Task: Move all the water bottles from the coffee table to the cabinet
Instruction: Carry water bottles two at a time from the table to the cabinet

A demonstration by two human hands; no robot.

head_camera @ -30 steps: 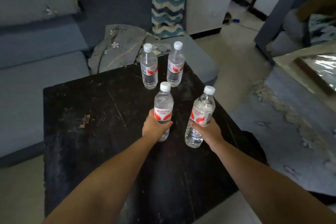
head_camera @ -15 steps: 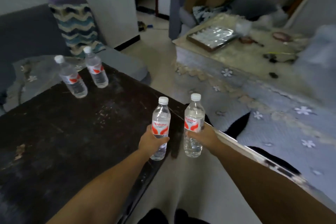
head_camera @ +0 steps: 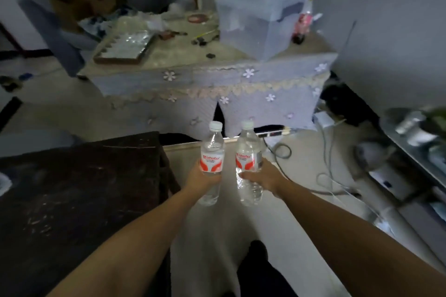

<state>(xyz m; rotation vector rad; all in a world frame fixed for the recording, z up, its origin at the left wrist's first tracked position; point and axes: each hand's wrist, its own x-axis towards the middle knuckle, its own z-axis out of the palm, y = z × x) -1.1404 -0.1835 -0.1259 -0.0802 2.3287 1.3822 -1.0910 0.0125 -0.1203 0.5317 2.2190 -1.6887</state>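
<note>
My left hand (head_camera: 200, 179) grips a clear water bottle (head_camera: 212, 154) with a white cap and a red-and-white label, held upright over the pale floor. Close beside it, my right hand (head_camera: 264, 177) holds a second, matching water bottle (head_camera: 248, 152), also upright. The dark coffee table (head_camera: 79, 188) lies at the lower left, and no bottles show on the part in view. Straight ahead stands the low cabinet (head_camera: 205, 79), covered with a lilac flowered cloth.
On the cabinet top are a framed tray (head_camera: 124, 47), a stack of clear plastic drawers (head_camera: 253, 12), a red soda bottle (head_camera: 301, 26) and small clutter. Cables (head_camera: 323, 176) trail over the floor at right, beside a metal shelf (head_camera: 415, 152). A grey armchair (head_camera: 60, 31) stands far left.
My view has swung right, away from the coffee table, toward the cabinet. The two bottles left on the table have gone out of sight. Both hands still carry their bottles, now over the floor.
</note>
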